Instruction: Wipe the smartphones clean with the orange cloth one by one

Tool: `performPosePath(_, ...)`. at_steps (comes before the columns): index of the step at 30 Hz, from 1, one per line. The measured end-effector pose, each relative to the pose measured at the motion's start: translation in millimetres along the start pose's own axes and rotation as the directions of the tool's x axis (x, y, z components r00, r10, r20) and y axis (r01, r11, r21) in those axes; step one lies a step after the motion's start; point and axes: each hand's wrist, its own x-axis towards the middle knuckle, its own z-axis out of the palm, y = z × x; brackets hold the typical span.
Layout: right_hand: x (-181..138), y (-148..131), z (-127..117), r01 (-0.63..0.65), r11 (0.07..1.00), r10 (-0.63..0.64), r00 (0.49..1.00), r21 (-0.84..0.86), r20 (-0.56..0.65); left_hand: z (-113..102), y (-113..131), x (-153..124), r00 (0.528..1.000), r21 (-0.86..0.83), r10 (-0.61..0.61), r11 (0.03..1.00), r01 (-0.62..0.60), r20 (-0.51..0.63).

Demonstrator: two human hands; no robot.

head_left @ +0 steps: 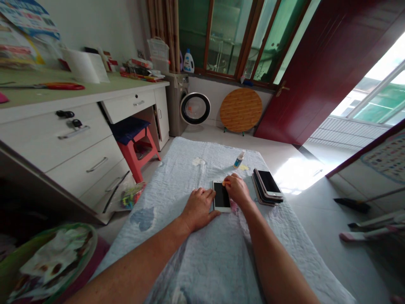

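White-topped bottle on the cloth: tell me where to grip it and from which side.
I'd grip the bottle around its slim body, below the white top, coming from the left: it stands upright, with the right hand on its near side and the stack of phones to its right.

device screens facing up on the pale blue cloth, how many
2: one on the white device by the right hand, another atop the stack to its right. More may be hidden lower in the stack.

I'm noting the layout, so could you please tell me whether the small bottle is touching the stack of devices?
Apart: the head view shows cloth in the gap between the small bottle and the stack of devices.
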Motion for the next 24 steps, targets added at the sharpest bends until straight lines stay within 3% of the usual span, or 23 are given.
performPosePath(3, 0, -10, 8, 0.027, 1.0, -0.027, 0.999, -0.016, -0.019, 0, 0, 0, 1.0, 0.011, -0.005, 1.0, 0.005, 0.016)
performPosePath(10, 2, -24, 18, 0.227, 0.974, -0.227, 0.974, 0.019, 0.017, 0, 1, -1, 1.0, 0.021, -0.019, 1.0, 0.019, 0.009)
performPosePath(19, 1, 6, 1, 0.021, 1.0, -0.022, 1.0, -0.013, -0.013, -1, 6, -1, 0.999, 0.034, -0.041, 0.999, 0.041, -0.01)
performPosePath(24, 0, 2, 6, 0.063, 0.998, -0.063, 0.998, 0.011, -0.016, 0, 5, 0, 0.999, 0.029, -0.039, 0.999, 0.039, -0.01)
